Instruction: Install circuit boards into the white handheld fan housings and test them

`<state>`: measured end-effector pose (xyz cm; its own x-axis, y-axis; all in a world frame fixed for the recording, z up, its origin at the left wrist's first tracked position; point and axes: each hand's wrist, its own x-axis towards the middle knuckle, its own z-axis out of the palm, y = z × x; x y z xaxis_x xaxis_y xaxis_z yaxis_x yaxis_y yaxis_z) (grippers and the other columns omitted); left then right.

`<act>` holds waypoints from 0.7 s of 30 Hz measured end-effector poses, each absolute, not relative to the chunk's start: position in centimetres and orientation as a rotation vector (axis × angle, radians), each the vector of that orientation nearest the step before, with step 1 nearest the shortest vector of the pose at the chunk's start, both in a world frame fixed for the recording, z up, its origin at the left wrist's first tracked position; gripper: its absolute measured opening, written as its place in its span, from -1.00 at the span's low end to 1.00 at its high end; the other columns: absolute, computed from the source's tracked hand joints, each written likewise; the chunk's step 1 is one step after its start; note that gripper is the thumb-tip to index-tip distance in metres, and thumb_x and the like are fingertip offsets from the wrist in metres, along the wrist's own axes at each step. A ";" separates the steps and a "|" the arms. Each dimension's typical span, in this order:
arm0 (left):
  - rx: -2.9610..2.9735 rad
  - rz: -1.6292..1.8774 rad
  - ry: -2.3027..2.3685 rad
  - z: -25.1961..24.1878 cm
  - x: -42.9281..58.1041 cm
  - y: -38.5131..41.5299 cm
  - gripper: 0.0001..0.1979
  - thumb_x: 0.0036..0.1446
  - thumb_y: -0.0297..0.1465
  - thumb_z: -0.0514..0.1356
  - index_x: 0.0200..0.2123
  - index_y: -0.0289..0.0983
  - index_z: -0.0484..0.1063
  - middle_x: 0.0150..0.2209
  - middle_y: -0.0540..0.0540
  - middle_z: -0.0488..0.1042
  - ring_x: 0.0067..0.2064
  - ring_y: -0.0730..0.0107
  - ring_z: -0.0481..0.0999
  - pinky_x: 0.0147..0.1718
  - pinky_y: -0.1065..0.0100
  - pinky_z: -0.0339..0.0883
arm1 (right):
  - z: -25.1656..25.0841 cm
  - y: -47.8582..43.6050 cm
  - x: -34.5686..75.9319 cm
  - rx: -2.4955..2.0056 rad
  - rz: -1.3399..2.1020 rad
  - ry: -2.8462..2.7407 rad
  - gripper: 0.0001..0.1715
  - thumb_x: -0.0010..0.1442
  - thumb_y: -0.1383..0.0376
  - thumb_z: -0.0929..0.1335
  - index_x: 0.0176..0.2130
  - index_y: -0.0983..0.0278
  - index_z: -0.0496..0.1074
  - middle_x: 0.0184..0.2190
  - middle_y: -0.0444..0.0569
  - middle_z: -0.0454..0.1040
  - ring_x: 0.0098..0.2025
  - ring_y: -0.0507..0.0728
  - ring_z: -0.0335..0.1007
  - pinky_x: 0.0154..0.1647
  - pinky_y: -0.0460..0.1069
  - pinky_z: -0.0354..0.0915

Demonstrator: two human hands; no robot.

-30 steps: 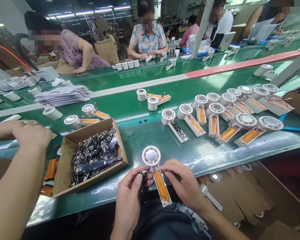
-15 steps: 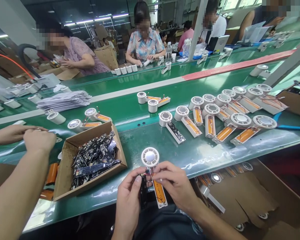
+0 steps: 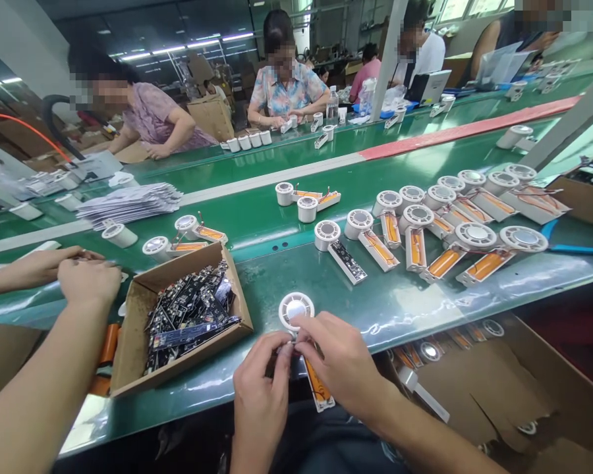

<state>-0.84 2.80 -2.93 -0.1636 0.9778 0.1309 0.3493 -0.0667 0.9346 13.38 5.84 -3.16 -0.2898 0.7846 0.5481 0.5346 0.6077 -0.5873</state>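
At the front bench edge, my left hand [image 3: 263, 376] is closed, its thumb and forefinger pinched together. The black circuit board it held half a second ago is now mostly hidden behind the fingers. My right hand [image 3: 340, 355] meets it fingertip to fingertip, pinching what looks like a small white wire plug [image 3: 291, 343]. Under and between the hands lies a white fan-like unit [image 3: 296, 309] with a round grille head. An orange battery [image 3: 319, 385] shows in its open handle, partly covered by my right hand.
Left of my hands, a cardboard box [image 3: 244, 306] holds many black circuit boards. Similar units [image 3: 363, 230] stand at the right, one with a board fitted. A co-worker's arms [image 3: 86, 289] reach in from the left. An open carton [image 3: 494, 395] sits below the bench edge.
My right hand has moved left and up, so its fingertips now meet my left hand's. The circuit board has gone out of sight behind the left fingers. The white unit stays in place.
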 end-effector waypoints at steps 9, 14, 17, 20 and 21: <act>1.122 1.215 1.405 -2.9 -0.7 3.1 -0.80 0.06 -0.27 0.32 -0.30 -0.26 0.64 -0.32 -0.14 0.61 -0.35 0.28 0.54 -0.35 0.38 0.43 | -5.4 5.4 12.4 -0.820 0.304 -1.791 -0.61 0.30 0.52 0.22 0.08 0.26 0.29 -0.34 0.01 0.55 -0.34 0.13 0.46 -0.28 0.03 0.41; 0.860 1.168 1.205 -3.3 -0.9 2.9 -0.74 0.07 -0.29 0.32 -0.18 -0.27 0.61 -0.21 -0.17 0.62 -0.25 0.23 0.58 -0.24 0.31 0.48 | -4.4 5.4 12.8 -0.979 0.462 -1.675 -0.57 0.23 0.52 0.26 0.07 0.22 0.27 -0.37 -0.09 0.55 -0.33 0.12 0.49 -0.21 0.01 0.42; 0.757 1.235 1.215 -3.7 -0.6 2.7 -0.73 0.02 -0.31 0.37 -0.17 -0.26 0.58 -0.22 -0.14 0.62 -0.22 0.26 0.60 -0.19 0.33 0.48 | -3.3 5.1 12.7 -1.100 0.650 -1.594 -0.54 0.17 0.52 0.28 0.04 0.21 0.28 -0.41 -0.15 0.55 -0.33 0.10 0.52 -0.18 -0.01 0.42; 0.775 1.313 1.264 -3.9 -0.3 2.5 -0.77 -0.02 -0.33 0.40 -0.24 -0.24 0.58 -0.22 -0.09 0.62 -0.18 0.31 0.60 -0.14 0.41 0.46 | -2.7 4.6 12.4 -1.166 0.634 -1.634 -0.54 0.16 0.52 0.28 0.04 0.23 0.29 -0.38 -0.11 0.55 -0.30 0.14 0.50 -0.19 0.02 0.41; 0.791 1.330 1.273 -3.9 -0.2 2.4 -0.78 -0.02 -0.32 0.40 -0.26 -0.23 0.58 -0.21 -0.08 0.61 -0.16 0.33 0.59 -0.13 0.43 0.45 | -2.7 4.5 12.3 -1.168 0.575 -1.672 -0.55 0.18 0.52 0.27 0.04 0.24 0.30 -0.38 -0.09 0.55 -0.31 0.15 0.49 -0.21 0.03 0.40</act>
